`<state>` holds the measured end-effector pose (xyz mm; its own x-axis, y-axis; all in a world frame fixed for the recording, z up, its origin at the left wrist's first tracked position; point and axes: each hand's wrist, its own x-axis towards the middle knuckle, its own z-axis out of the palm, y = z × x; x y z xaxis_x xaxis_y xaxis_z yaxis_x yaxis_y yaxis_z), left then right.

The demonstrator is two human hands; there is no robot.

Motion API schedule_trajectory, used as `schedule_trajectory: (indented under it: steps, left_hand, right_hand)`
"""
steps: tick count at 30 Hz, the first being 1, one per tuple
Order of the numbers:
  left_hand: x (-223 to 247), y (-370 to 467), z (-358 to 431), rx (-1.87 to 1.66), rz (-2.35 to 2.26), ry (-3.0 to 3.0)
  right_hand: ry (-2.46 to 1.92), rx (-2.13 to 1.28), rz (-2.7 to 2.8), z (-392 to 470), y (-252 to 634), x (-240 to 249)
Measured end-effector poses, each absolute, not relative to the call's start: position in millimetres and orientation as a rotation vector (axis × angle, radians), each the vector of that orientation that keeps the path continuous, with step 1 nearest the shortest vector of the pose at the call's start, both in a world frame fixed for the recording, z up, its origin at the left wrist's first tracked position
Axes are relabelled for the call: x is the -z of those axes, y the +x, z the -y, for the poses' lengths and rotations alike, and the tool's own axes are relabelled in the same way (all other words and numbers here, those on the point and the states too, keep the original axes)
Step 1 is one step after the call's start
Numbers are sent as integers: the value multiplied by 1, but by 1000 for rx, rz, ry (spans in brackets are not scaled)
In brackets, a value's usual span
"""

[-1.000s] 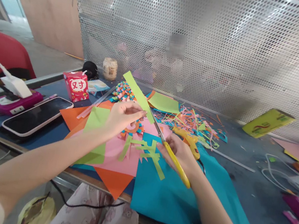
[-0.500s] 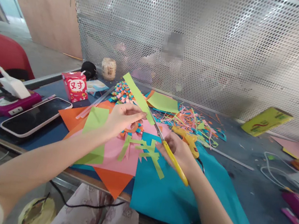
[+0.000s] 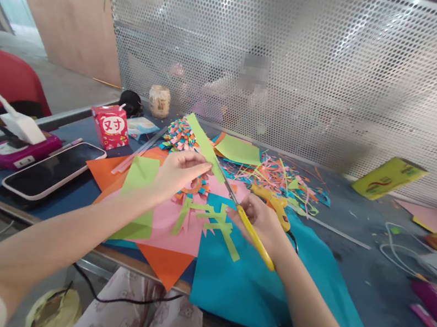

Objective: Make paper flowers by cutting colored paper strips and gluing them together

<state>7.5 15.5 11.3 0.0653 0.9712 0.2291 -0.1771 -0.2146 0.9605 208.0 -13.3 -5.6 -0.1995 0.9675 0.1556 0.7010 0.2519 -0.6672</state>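
My left hand (image 3: 186,172) pinches a strip of light green paper (image 3: 202,137) near its lower end, the strip slanting up and away to the left. In my right hand (image 3: 262,218) is a pair of yellow-handled scissors (image 3: 256,239), its blades at the strip's lower end. Whether the blades are fully closed I cannot make out. Beneath, short green paper pieces (image 3: 227,232) lie scattered over a pink sheet (image 3: 172,237) and a blue sheet (image 3: 239,290). Behind my left hand sits a fringed multicoloured paper piece (image 3: 198,187), partly hidden.
A yellow glue gun (image 3: 274,203) lies just beyond my right hand, near a heap of paper shreds (image 3: 279,173). To the left are a phone (image 3: 54,169), a purple power strip (image 3: 23,150) and a red box (image 3: 111,126). A perforated metal screen (image 3: 323,64) stands behind the table.
The green strip's far end has tipped slightly right and down. Both hands stay nearly in place, still holding the strip and scissors.
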Motion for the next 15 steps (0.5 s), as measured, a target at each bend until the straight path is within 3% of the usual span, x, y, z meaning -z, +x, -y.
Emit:
schedule_trajectory:
  steps: [15]
  left_hand:
    - [-5,8,-18,-1424,-966,1527]
  right_hand:
    - [-1471,-645,2014,12,210,13]
